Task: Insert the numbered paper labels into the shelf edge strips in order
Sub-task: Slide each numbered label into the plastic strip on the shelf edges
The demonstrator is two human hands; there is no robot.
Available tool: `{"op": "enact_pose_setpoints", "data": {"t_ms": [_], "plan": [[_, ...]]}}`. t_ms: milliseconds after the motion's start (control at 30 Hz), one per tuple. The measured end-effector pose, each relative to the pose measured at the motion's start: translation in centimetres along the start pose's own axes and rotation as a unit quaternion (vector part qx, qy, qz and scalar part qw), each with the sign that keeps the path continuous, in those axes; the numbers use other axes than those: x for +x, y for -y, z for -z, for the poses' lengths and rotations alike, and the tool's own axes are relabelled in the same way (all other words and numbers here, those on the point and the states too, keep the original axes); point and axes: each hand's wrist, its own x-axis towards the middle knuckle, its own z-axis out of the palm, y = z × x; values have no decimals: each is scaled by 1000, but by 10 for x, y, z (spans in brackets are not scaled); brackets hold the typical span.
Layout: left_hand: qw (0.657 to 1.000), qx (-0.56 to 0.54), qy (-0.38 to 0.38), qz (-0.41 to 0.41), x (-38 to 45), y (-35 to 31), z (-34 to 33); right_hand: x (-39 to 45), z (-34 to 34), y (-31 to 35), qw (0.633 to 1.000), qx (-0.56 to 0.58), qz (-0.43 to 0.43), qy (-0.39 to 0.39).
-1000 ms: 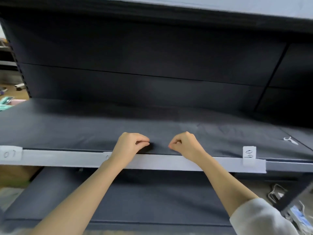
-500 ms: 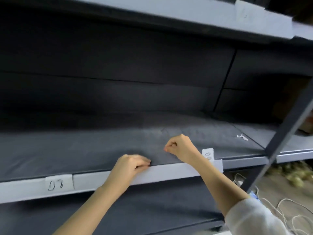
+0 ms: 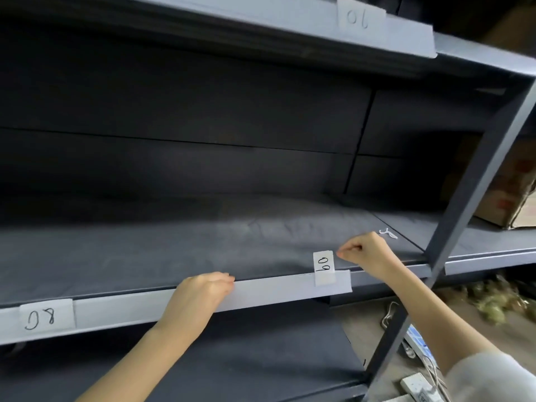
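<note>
I see the left hand (image 3: 203,294) resting on the shelf edge strip (image 3: 269,290), fingers curled together; right hand (image 3: 367,250) hovers beside label 09 (image 3: 324,268), fingertips pinched, contents indiscernible; label 08 (image 3: 46,316) sits far left.

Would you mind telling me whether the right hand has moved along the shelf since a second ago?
Yes. The right hand has shifted rightward along the edge strip: earlier it was well left of the 09 label, now it is just right of it.
</note>
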Motion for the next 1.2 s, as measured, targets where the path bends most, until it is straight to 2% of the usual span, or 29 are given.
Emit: {"op": "enact_pose_setpoints", "data": {"t_ms": [200,333,533,700,1033,1200], "plan": [[1000,11,-15,18,-3,1,-9,-9,-13,-6,1000,-8,-4,18],[999,31,-7,-3,-2,3,-9,-11,-17,-14,1000,17,-14,18],[999,12,-30,1,-3,2,-13,-8,-27,-15,998,62,-22,20],[999,3,-47,-7,-4,2,-12,-2,-21,-5,997,50,-12,50],[998,-12,-56,-34,-1,0,-11,15,-13,27,977,-128,106,136],[998,-19,-52,-39,-1,2,-11,20,-6,38,943,-253,161,147]]}}
